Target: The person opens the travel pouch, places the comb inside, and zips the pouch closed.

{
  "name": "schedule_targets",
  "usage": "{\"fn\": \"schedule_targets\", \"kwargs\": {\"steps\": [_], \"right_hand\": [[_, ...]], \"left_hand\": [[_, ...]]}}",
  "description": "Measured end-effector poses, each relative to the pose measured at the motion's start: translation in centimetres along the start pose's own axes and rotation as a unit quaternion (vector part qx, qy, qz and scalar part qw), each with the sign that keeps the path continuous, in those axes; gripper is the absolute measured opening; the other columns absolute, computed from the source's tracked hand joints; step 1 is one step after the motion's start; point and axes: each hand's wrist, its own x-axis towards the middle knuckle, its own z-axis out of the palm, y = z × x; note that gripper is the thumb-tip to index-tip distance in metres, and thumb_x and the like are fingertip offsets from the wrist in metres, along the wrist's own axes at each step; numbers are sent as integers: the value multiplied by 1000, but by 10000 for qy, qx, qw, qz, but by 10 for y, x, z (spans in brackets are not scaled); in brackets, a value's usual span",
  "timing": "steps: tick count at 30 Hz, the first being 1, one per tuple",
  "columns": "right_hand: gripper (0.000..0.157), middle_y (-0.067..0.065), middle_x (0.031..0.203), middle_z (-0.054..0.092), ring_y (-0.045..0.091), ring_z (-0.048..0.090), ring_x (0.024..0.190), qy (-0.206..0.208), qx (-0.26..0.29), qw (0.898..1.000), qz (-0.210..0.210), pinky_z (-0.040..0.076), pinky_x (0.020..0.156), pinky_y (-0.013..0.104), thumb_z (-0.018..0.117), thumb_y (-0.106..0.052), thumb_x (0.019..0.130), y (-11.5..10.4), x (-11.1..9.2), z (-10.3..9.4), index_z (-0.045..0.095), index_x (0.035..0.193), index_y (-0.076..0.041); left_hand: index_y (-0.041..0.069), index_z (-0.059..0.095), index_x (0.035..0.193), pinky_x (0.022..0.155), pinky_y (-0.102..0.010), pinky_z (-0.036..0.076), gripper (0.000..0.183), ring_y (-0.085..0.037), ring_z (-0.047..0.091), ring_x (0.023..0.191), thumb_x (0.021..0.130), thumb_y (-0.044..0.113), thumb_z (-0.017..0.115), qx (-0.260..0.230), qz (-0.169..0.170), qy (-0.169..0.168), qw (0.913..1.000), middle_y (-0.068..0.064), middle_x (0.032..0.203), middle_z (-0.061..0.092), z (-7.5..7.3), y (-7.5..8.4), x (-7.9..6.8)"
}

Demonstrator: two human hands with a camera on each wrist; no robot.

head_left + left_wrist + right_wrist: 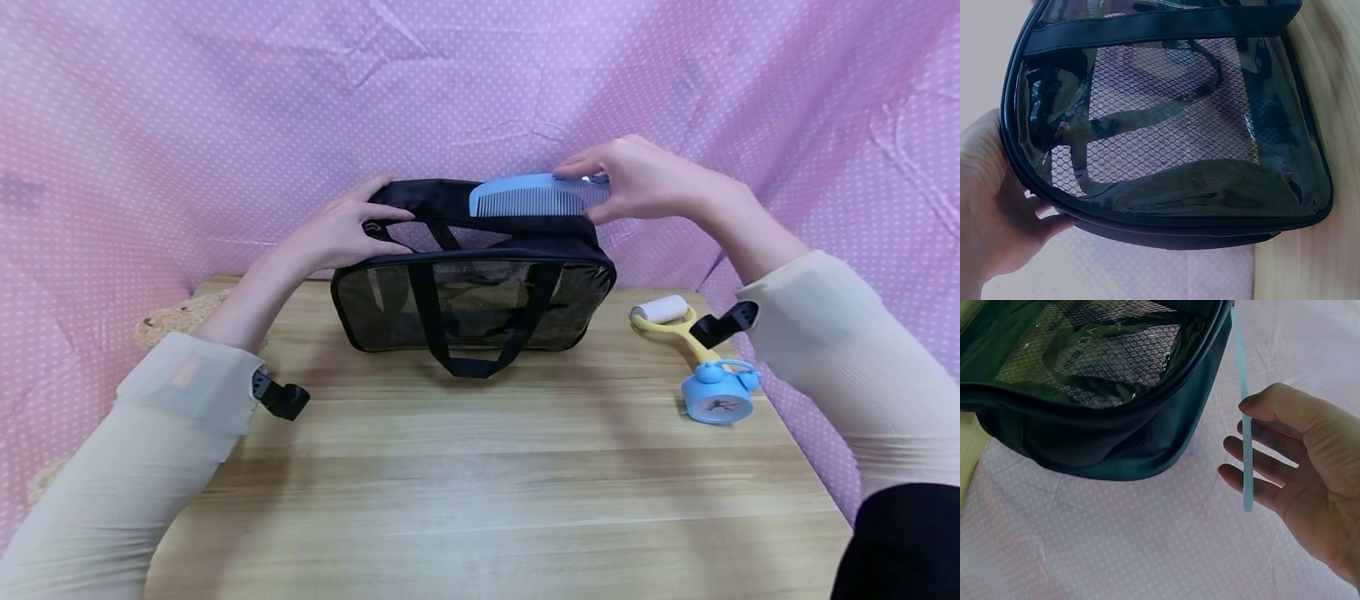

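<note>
Far left: a beige plush [180, 321] is peeking out behind the left forearm. Next, the left grip [345, 227] is clamping round the upper left end of the black bag [495, 312], thumb resting along the front rim. The bag is standing on the wood-grain counter [465, 483], showing black trim, a smoky see-through front and mesh; 1 black strap handle is drooping down the front. Over its top, toward the right, a light-blue comb [517, 185] is running lengthwise, arched spine facing up, 1 row of fine teeth pointing down; from the right wrist it is showing edge-on, thin and flat. Cannot tell whether it is touching the bag. The right grip [645, 179] is pinching its right end between thumb and fingers. Farther right, a yellow-handled lint roller [678, 327] is lying behind a blue alarm clock [717, 396] bearing 2 bells.
</note>
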Motion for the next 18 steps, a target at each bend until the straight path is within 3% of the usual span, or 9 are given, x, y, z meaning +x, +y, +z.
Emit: {"fn": "schedule_targets", "kwargs": {"steps": [9,14,18], "right_hand": [[63,19,150,57,38,58,135,-421,-169,9990,-49,50,107,50,70,-8,84,-12,23,5,57,145,0],[62,18,149,57,30,62,123,-587,-189,9980,-165,49,92,42,67,-6,84,-22,38,10,56,145,-1],[63,19,151,56,30,59,130,-728,-209,9968,-258,48,95,42,67,-5,85,-32,49,12,55,146,-1]], "left_hand": [[17,55,150,129,-64,9,58,-32,-4,163,98,37,69,-25,-15,-34,10000,-4,176,0,1,1,0],[16,55,150,128,-64,9,57,-32,-4,163,98,35,70,-46,19,-4,10000,-5,176,1,3,-1,0],[15,56,149,128,-65,9,56,-33,-4,163,98,34,69,-49,48,44,10000,-5,176,1,2,-1,-1]]}}
